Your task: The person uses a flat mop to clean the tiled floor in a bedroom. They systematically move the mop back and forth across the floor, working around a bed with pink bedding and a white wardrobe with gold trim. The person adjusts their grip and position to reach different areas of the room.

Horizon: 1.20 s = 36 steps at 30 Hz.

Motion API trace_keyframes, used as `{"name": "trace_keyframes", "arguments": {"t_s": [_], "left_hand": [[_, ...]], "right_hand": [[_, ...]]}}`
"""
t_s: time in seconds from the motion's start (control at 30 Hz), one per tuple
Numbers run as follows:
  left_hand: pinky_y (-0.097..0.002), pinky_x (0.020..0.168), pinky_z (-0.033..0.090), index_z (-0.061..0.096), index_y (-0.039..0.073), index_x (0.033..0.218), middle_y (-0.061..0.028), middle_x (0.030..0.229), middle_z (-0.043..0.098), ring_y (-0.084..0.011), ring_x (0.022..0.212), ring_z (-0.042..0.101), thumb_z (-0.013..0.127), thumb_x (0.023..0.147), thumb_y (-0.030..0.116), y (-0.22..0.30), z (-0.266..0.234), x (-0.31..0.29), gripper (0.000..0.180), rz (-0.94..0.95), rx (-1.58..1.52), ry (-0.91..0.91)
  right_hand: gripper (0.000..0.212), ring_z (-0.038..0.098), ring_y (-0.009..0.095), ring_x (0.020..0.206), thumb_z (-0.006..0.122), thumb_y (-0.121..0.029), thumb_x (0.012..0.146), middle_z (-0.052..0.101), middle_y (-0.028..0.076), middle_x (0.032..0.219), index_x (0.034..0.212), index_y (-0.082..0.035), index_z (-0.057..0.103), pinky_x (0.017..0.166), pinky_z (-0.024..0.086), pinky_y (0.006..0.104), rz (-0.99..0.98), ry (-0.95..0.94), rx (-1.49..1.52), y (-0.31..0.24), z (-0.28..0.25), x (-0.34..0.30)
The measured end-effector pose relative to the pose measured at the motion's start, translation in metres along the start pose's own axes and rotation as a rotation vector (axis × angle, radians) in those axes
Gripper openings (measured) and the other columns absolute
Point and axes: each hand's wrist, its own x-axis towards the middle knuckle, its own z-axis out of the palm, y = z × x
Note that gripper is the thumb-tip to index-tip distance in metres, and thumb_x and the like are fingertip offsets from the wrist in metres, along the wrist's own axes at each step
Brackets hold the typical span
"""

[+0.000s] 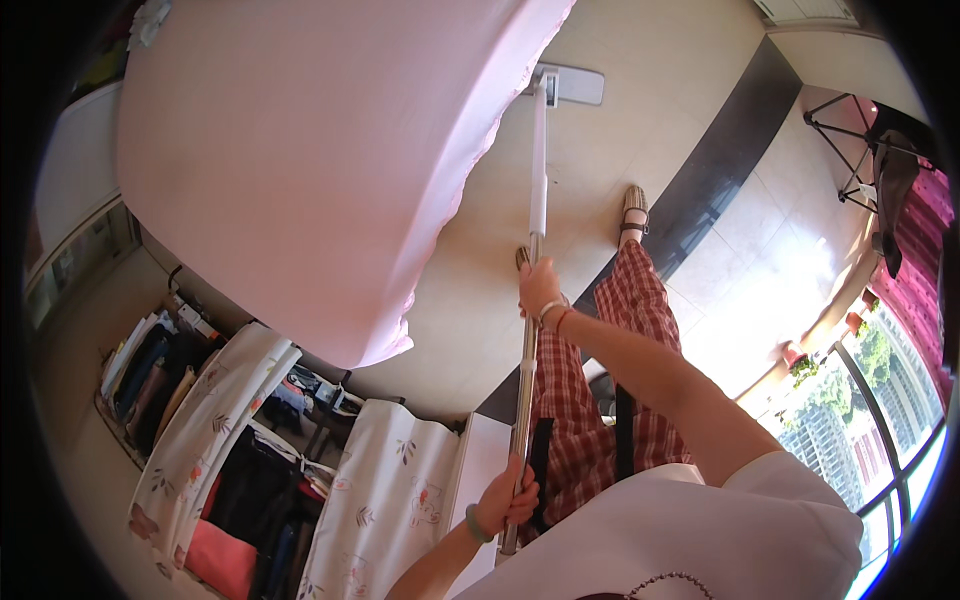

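A flat mop [531, 205] runs from near my body out over the floor, its long pole metal at my end and white farther off. My right hand [540, 287] is closed round the middle of the pole, with bands on that wrist. Lower down, my left hand [504, 497] wraps the pole near its end, a green bangle on the wrist. The mop's flat rectangular head [578, 86] lies on the floor at the far end. Its left part is hidden by the pink bed cover's edge.
The bed with a pink cover [300, 150] fills the left. Fabric-covered shelves with folded clothes [270, 500] stand at the lower left. A dark floor strip [715, 150] crosses to the right of my feet. A black-framed stand [850, 150], potted plants [793, 355] and a window line the right.
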Motion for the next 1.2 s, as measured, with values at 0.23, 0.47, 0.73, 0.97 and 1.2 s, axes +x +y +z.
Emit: {"name": "trace_keyframes", "arguments": {"t_s": [0.23,0.47,0.73,0.97,1.2], "left_hand": [[-0.0211,0.032,0.019,0.041,0.016,0.076,0.0028,0.049,0.027,-0.0074,0.036,0.023,0.033,0.088,0.059,-0.139,-0.086,-0.053,0.045,-0.099,-0.204,0.054],[-0.0213,0.032,0.020,0.041,0.016,0.076,0.0025,0.049,0.027,-0.0076,0.036,0.023,0.033,0.088,0.059,-0.115,-0.054,-0.045,0.045,-0.311,-0.221,0.275],[-0.0219,0.033,0.020,0.037,0.015,0.076,0.0028,0.052,0.027,-0.0063,0.037,0.021,0.032,0.088,0.060,0.065,0.041,0.041,0.047,0.039,0.019,-0.191],[-0.0214,0.035,0.020,0.037,0.014,0.076,0.0034,0.052,0.027,-0.0061,0.039,0.023,0.031,0.089,0.059,0.090,0.055,0.086,0.047,0.272,0.062,-0.116],[-0.0221,0.034,0.021,0.039,0.014,0.076,0.0023,0.051,0.029,-0.0077,0.038,0.026,0.031,0.090,0.058,-0.037,-0.034,0.008,0.047,-0.012,-0.068,-0.089]], "right_hand": [[0.027,0.054,0.024,0.039,0.048,-0.020,0.090,0.054,0.016,0.064,0.092,0.002,0.032,0.033,0.047,0.0354,0.297,-0.113,0.067,0.082,0.072,-0.140],[0.026,0.056,0.025,0.041,0.049,-0.017,0.089,0.054,0.017,0.065,0.091,0.004,0.033,0.033,0.048,0.0357,0.281,-0.198,0.142,0.040,0.028,-0.130],[0.027,0.057,0.024,0.041,0.044,-0.022,0.089,0.054,0.016,0.062,0.088,0.004,0.036,0.032,0.048,0.0366,-0.039,0.060,0.141,-0.055,-0.061,0.074],[0.028,0.058,0.023,0.045,0.045,-0.021,0.088,0.056,0.015,0.067,0.090,0.007,0.040,0.033,0.049,0.0345,-0.021,0.128,0.148,-0.085,-0.089,0.116],[0.028,0.058,0.027,0.043,0.047,-0.023,0.088,0.055,0.017,0.062,0.089,0.003,0.036,0.038,0.049,0.0385,-0.052,0.123,-0.013,0.062,0.016,-0.001]]}}
